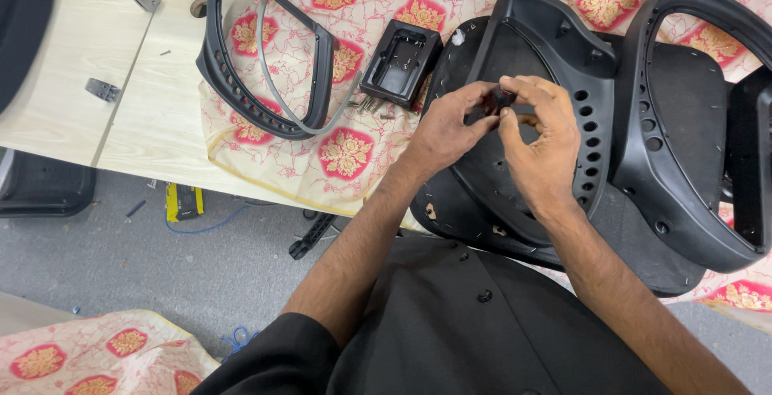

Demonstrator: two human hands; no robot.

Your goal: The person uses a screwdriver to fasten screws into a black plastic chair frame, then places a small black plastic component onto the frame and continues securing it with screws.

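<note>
My left hand [445, 126] and right hand [540, 139] meet over a black plastic chair frame [555, 41]. Both pinch one small dark part [503, 98] between curled fingertips, other fingers loosely bent; what the part is, I cannot tell. The frame lies on a black seat pad [635, 234] on a cream cloth [354, 162] with red and gold flower squares. Just left of my hands: a black rectangular tray [400, 61], small screws [368, 106] beside it. Further left, an empty black frame [257, 49] with a grey strip [277, 81] looped through. Right: another black perforated frame [683, 146]. On the grey floor [121, 258], a yellow-and-black flat box [184, 201], label unreadable.
</note>
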